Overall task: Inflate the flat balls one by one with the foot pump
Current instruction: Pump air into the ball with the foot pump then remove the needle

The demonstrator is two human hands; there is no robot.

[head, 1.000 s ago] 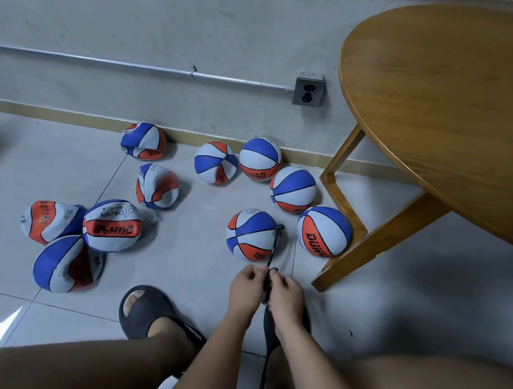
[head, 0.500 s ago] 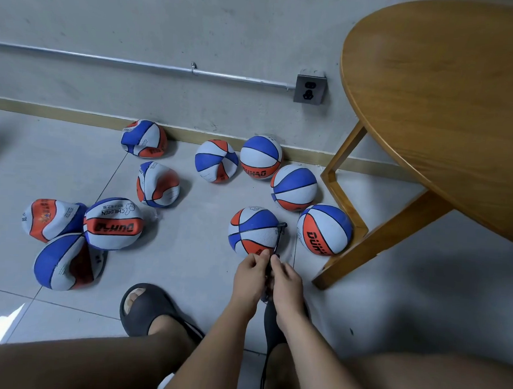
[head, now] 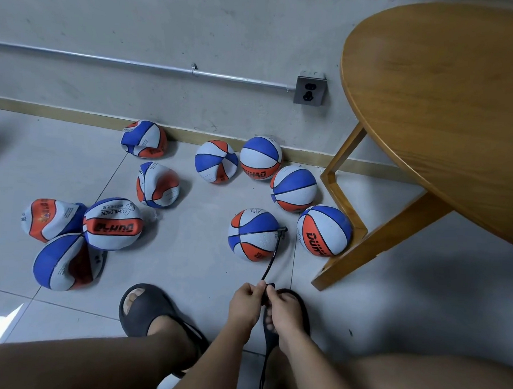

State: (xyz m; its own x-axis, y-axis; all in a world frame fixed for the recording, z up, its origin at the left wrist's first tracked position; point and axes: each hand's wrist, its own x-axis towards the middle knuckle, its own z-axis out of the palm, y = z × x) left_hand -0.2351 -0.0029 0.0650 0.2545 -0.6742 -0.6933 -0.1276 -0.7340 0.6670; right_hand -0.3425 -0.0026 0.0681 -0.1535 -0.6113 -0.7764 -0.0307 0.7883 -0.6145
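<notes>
The foot pump's thin black hose [head: 271, 259] is rising from the lower centre of the frame, where the left hand [head: 246, 299] and the right hand [head: 282, 307] are each pinching it between curled fingers, just above a dark slip-on sandal [head: 303, 299]; the pump body itself is not showing. The hose's black nozzle [head: 282, 230] is touching the red, white and blue rubber ball [head: 252, 235] at centre, which is looking round, so this one is probably nearing full. To the right, a firm ball [head: 324, 230] is resting against the wooden table leg [head: 373, 252]; two more round balls [head: 293, 188] are sitting beyond it toward the wall. At the left, a cluster of three sagging balls [head: 67, 262] is waiting; further back, two crumpled balls [head: 157, 184] are lying collapsed; roughly half the work is seemingly remaining.
</notes>
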